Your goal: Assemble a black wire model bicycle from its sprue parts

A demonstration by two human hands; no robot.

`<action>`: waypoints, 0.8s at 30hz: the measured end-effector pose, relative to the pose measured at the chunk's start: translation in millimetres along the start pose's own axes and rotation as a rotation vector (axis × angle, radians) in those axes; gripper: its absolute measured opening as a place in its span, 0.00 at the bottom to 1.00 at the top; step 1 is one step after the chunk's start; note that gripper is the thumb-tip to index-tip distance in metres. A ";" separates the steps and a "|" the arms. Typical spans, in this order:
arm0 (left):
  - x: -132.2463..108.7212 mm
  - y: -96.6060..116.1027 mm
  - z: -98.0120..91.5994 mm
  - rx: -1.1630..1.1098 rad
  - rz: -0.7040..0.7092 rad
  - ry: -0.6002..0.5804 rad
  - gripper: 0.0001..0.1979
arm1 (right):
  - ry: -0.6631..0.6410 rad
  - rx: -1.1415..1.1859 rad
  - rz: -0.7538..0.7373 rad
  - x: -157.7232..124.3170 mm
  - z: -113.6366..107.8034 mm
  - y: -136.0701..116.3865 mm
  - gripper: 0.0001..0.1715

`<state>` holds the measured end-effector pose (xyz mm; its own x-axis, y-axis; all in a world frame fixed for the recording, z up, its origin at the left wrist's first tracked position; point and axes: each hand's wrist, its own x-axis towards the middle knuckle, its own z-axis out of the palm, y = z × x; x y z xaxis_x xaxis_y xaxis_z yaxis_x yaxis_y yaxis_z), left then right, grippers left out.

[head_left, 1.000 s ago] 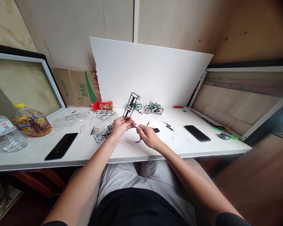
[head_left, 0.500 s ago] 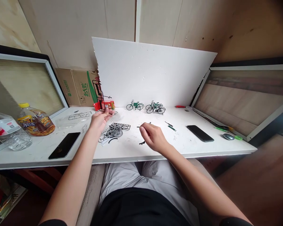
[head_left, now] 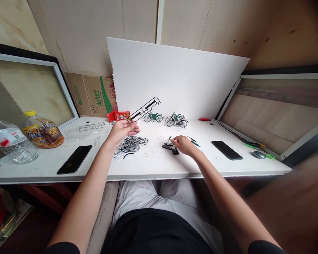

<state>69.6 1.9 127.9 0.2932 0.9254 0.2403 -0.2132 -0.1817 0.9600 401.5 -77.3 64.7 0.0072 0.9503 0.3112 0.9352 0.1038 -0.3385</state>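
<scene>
My left hand [head_left: 124, 131] grips one end of a black plastic parts frame [head_left: 144, 109], which slants up to the right above the table. Below that hand lies a pile of black parts frames with spoked wheels [head_left: 132, 145], a curved black strip [head_left: 128, 154] beside it. My right hand [head_left: 184, 144] is low over the table, fingertips pinched at a small thin piece that I cannot make out. Just left of those fingers lies a dark bicycle-like assembly [head_left: 171, 148]. Small green parts [head_left: 194, 143] lie beyond the right hand. Model bicycles [head_left: 153, 117] stand at the back.
Two bottles [head_left: 43, 132] and a black phone [head_left: 75, 159] are at the left. Another phone [head_left: 227, 150], a mouse [head_left: 259, 155] and a green ring [head_left: 270, 156] lie right. A white board [head_left: 175, 81], a carton [head_left: 91, 93] and a red box [head_left: 122, 115] stand behind.
My left hand has moved right, and its parts frame has tilted from upright to a rightward slant. My right hand has shifted right, uncovering the dark assembly. The view has shifted slightly.
</scene>
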 end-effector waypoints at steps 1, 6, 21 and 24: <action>-0.9 -0.3 2.1 0.008 -0.002 -0.009 0.15 | 0.040 0.028 -0.033 -1.1 -2.0 -2.2 0.21; -6.7 -0.7 13.7 0.080 0.028 -0.074 0.19 | 0.270 0.295 -0.157 -9.2 -24.6 -32.0 0.21; -48.1 6.2 70.0 0.149 0.051 -0.384 0.16 | 0.487 0.040 -0.655 -26.8 -53.2 -75.4 0.12; -53.7 10.6 76.4 0.143 0.039 -0.397 0.14 | 0.433 -0.017 -0.688 -19.6 -53.3 -72.4 0.08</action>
<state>122.8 -75.1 136.2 0.6298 0.7219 0.2867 -0.1083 -0.2839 0.9527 352.5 -119.0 130.5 -0.4385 0.4769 0.7618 0.7853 0.6155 0.0667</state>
